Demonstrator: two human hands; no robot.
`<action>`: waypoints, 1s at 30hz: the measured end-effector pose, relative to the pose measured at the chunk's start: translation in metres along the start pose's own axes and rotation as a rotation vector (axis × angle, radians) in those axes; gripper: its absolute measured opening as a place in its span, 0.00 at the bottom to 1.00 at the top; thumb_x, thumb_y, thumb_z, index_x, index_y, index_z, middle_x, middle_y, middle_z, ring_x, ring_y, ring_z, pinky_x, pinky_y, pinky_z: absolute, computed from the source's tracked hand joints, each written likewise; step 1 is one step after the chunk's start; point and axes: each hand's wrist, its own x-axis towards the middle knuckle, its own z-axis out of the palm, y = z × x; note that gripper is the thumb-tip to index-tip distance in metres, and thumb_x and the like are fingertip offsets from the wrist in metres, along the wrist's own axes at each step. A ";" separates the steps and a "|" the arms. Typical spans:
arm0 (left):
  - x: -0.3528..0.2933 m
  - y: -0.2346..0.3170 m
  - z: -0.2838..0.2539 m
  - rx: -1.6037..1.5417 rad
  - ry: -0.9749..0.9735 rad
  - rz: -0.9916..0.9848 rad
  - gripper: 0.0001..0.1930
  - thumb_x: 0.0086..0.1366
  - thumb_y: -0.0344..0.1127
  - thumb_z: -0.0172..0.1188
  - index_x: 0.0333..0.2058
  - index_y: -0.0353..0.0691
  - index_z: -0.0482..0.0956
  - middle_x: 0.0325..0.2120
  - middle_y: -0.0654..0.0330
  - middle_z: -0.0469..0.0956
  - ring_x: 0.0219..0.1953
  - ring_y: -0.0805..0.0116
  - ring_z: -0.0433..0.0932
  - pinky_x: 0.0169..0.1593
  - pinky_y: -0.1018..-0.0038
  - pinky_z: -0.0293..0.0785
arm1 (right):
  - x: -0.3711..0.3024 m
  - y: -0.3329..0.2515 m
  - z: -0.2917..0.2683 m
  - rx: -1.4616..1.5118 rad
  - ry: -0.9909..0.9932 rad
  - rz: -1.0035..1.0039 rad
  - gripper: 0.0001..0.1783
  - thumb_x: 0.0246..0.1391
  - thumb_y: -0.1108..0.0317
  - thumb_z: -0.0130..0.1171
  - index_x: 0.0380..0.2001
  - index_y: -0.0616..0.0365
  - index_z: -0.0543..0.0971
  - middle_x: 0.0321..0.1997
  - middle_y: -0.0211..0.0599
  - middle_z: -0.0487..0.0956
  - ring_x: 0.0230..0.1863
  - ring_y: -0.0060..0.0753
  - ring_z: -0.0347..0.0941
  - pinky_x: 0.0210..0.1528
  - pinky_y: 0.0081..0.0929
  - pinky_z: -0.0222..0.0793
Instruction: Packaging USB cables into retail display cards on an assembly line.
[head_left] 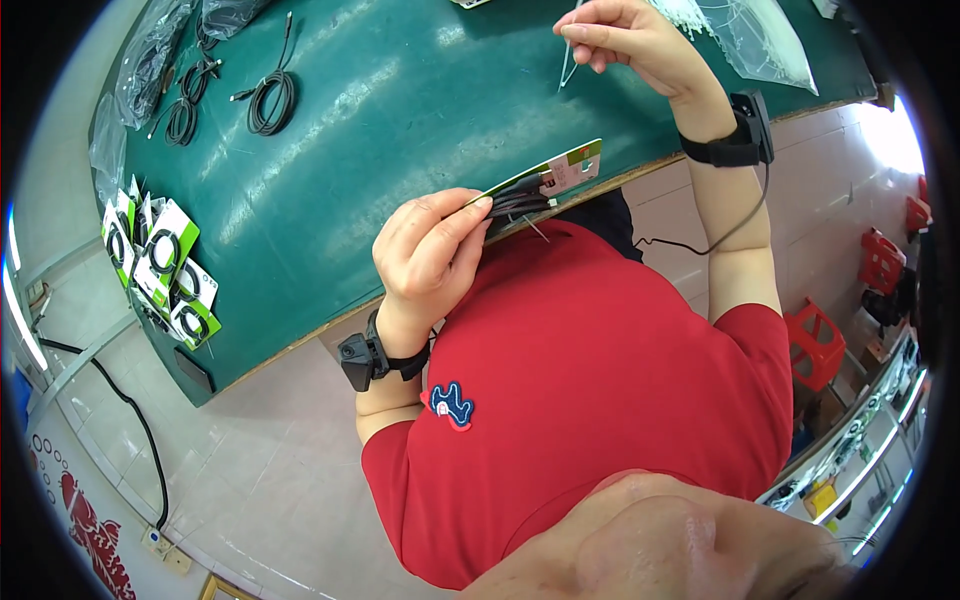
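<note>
Green table [330,210] over pale tiled floor [275,450], red stool [815,345] at right; person handling a cable card near the table's front edge.

Left hand [430,250]: fingers closed, gripping one end of a green-and-white card [575,172] with a black cable coil [520,207] against it; thin pale strip [537,230] pokes out below the coil. Right hand [630,45]: raised over the table's far side, thumb and fingers pinched on a thin whitish tie [567,76], other fingers loosely curled. Clear bag [765,45] of white ties just beyond right hand. Far left: loose black cable [272,102], second cable bunch [182,118], dark plastic bags [150,65]. Pile of carded cables [165,260] near left edge, flat black object [194,369] at the corner.
</note>
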 end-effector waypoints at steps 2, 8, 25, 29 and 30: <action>0.000 0.000 0.002 0.034 0.006 0.051 0.13 0.46 0.18 0.70 0.32 0.37 0.84 0.30 0.58 0.83 0.28 0.62 0.82 0.30 0.72 0.77 | -0.004 0.005 0.006 0.086 -0.013 -0.046 0.09 0.60 0.64 0.64 0.38 0.58 0.84 0.32 0.35 0.83 0.31 0.32 0.80 0.33 0.27 0.75; 0.004 0.003 -0.001 -0.002 -0.044 0.064 0.12 0.47 0.18 0.70 0.32 0.37 0.83 0.30 0.58 0.83 0.28 0.63 0.82 0.29 0.72 0.77 | -0.020 -0.015 0.030 0.183 -0.082 -0.114 0.07 0.64 0.69 0.61 0.35 0.62 0.83 0.33 0.32 0.81 0.30 0.15 0.77 0.30 0.14 0.72; 0.000 0.008 -0.002 0.085 -0.105 0.141 0.14 0.45 0.20 0.69 0.34 0.38 0.84 0.33 0.60 0.82 0.28 0.64 0.81 0.28 0.73 0.74 | -0.034 -0.026 0.061 0.182 -0.108 -0.145 0.09 0.64 0.68 0.60 0.40 0.63 0.82 0.37 0.35 0.83 0.32 0.18 0.79 0.30 0.15 0.73; -0.006 0.011 -0.004 0.109 -0.132 0.141 0.13 0.46 0.21 0.69 0.34 0.38 0.84 0.33 0.60 0.82 0.27 0.65 0.81 0.27 0.74 0.73 | -0.036 -0.032 0.073 0.172 -0.166 -0.026 0.09 0.62 0.67 0.62 0.39 0.63 0.82 0.35 0.34 0.83 0.30 0.18 0.79 0.29 0.14 0.72; -0.007 0.012 -0.004 0.113 -0.141 0.146 0.13 0.46 0.22 0.70 0.34 0.37 0.84 0.32 0.60 0.81 0.27 0.65 0.81 0.27 0.74 0.73 | -0.037 -0.034 0.076 0.168 -0.178 0.017 0.10 0.61 0.66 0.63 0.39 0.63 0.82 0.35 0.34 0.83 0.29 0.18 0.79 0.29 0.14 0.71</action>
